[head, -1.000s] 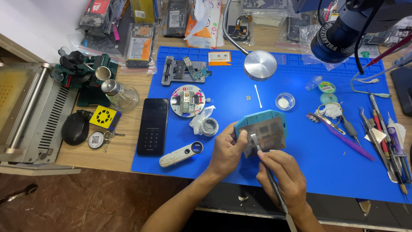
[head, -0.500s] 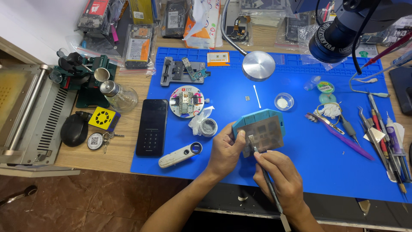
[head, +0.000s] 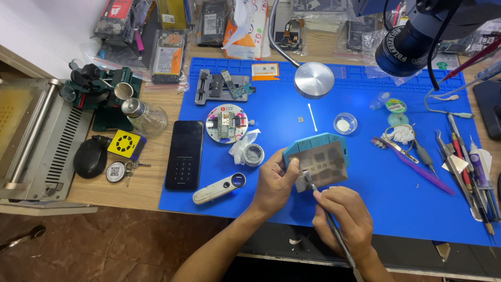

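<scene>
The right hand (head: pixel 344 216) was closed in a pen-like grip around a thin dark-handled tool (head: pixel 334 230), its tip resting on the near left corner of a metal stencil plate (head: pixel 323 166). That plate sat on a teal holder block (head: pixel 314 143), which the left hand (head: pixel 275 180) gripped from the left, thumb pressed to the block's edge, the whole tilted up off the blue work mat (head: pixel 365 209) near the mat's middle. Whether the tip was scraping, spreading or picking could not be told from this view. To work well here, the left hand's hold looked worth keeping firm so the plate would not rock, with light strokes of the tip and the wrist braced low over the mat. Just left of the block lay a small round tin (head: pixel 254 154) with crumpled white wipe beside it, and nearer still a white pocket magnifier (head: pixel 219 188). Further left a dark phone (head: pixel 185 154) rested at the mat's edge. Farther off sat a round white board clamp (head: pixel 226 122), a grey fixture (head: pixel 216 86), and a lamp's round metal base (head: pixel 313 80). To the right, tweezers and slim tools (head: pixel 464 167) lay in a row, and a microscope head (head: pixel 412 39) hung over the far right corner
</scene>
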